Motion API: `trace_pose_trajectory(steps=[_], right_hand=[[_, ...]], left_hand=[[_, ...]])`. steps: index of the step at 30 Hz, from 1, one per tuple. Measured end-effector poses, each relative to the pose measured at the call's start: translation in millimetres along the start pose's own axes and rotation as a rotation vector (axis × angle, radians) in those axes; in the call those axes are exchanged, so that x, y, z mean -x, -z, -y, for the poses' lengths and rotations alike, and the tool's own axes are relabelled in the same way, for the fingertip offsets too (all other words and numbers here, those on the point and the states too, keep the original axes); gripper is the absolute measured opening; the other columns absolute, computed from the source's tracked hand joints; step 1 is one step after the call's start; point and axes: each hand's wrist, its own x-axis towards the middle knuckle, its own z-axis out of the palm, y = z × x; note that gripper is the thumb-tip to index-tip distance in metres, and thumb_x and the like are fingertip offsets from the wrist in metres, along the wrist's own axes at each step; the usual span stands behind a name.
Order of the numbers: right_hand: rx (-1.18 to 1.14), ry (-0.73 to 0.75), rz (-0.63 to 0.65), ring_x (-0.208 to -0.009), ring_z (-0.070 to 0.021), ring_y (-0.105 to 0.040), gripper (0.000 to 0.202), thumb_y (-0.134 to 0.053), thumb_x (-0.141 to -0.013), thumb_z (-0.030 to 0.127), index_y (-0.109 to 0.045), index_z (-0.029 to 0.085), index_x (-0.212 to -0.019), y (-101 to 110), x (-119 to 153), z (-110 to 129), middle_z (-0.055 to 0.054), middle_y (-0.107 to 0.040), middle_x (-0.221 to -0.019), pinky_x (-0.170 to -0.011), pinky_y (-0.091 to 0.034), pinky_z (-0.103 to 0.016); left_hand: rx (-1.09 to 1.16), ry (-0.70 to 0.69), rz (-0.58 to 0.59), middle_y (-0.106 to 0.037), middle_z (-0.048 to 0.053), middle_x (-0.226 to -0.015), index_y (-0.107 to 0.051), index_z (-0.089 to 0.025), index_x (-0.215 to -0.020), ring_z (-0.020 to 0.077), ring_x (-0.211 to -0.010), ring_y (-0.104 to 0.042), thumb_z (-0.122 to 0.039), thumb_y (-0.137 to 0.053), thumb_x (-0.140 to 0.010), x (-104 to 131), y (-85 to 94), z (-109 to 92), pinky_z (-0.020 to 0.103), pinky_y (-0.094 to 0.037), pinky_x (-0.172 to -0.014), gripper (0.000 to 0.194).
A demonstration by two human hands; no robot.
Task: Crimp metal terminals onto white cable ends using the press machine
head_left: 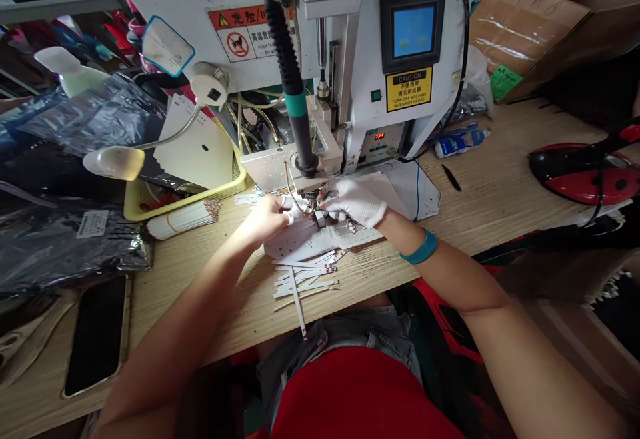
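Observation:
Under the soldering head (306,166) of a white bench machine, my two hands meet at a small metal fixture (319,218). My left hand (270,217), with white covers on some fingertips, is pinched at the fixture's left side; what it grips is too small to make out. A white glove covers my right hand (357,202), whose fingers are curled together at the fixture's right side, hiding whatever is in them. Small metal-looking parts (350,227) lie beneath the right hand on a white board (287,242). Thin white flat strips (300,286) with small reddish ends lie loosely in front.
A banded bundle of white strips (180,219) lies by a yellow basket (235,186). A small lamp (115,162) reaches in from the left. A phone (97,336) is at the lower left. At right are a blue-and-white tube (460,142) and a red-and-black device (580,176).

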Motion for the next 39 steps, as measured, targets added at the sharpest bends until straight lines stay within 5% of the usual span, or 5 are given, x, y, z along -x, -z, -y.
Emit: trace_pose_trajectory(steps=[19, 23, 26, 30, 39], right_hand=[[0.061, 0.001, -0.005, -0.042, -0.0065, -0.045, 0.016, -0.066, -0.073, 0.016, -0.054, 0.019, -0.084, 1, 4, 5, 0.003, -0.056, -0.063, -0.034, -0.034, -0.019], [0.389, 0.195, -0.09, -0.058, -0.0115, -0.056, 0.014, -0.066, -0.076, 0.023, -0.063, 0.017, -0.088, 31, 14, 17, -0.002, -0.065, -0.076, -0.049, -0.044, -0.024], [0.693, 0.315, -0.049, -0.078, -0.0161, -0.063, 0.012, -0.064, -0.076, 0.019, -0.071, 0.018, -0.086, 50, 21, 20, -0.003, -0.071, -0.087, -0.071, -0.048, -0.03], [0.889, 0.354, 0.062, -0.084, -0.018, -0.064, 0.014, -0.064, -0.076, 0.02, -0.074, 0.02, -0.086, 45, 23, 12, -0.002, -0.073, -0.089, -0.076, -0.046, -0.031], [1.058, 0.318, -0.064, -0.083, -0.0196, -0.064, 0.013, -0.064, -0.078, 0.024, -0.074, 0.022, -0.084, 53, 27, 16, -0.001, -0.073, -0.088, -0.075, -0.044, -0.033]], left_hand=[[-0.071, -0.043, -0.025, -0.045, -0.003, -0.05, -0.061, -0.014, -0.063, 0.0084, -0.046, -0.034, -0.021, -0.053, -0.063, 4, 4.6, -8, 0.021, -0.024, -0.043, 0.011], [-0.245, -0.208, 0.038, -0.058, 0.001, -0.068, -0.065, -0.015, -0.074, 0.0123, -0.062, -0.05, -0.031, -0.054, -0.081, 30, 12.3, -13, 0.024, -0.039, -0.057, 0.021], [-0.356, -0.373, 0.203, -0.064, 0.004, -0.09, -0.069, -0.019, -0.095, 0.0149, -0.078, -0.058, -0.035, -0.056, -0.086, 63, 7.9, -5, 0.026, -0.045, -0.069, 0.023], [-0.401, -0.447, 0.387, -0.062, 0.006, -0.111, -0.068, -0.027, -0.11, 0.0183, -0.096, -0.059, -0.029, -0.056, -0.087, 95, -12.6, 19, 0.029, -0.047, -0.081, 0.026], [-0.716, -0.501, 0.011, -0.064, 0.006, -0.093, -0.066, -0.024, -0.107, 0.0196, -0.087, -0.056, -0.027, -0.051, -0.091, 101, -44.0, 41, 0.031, -0.044, -0.073, 0.021]])
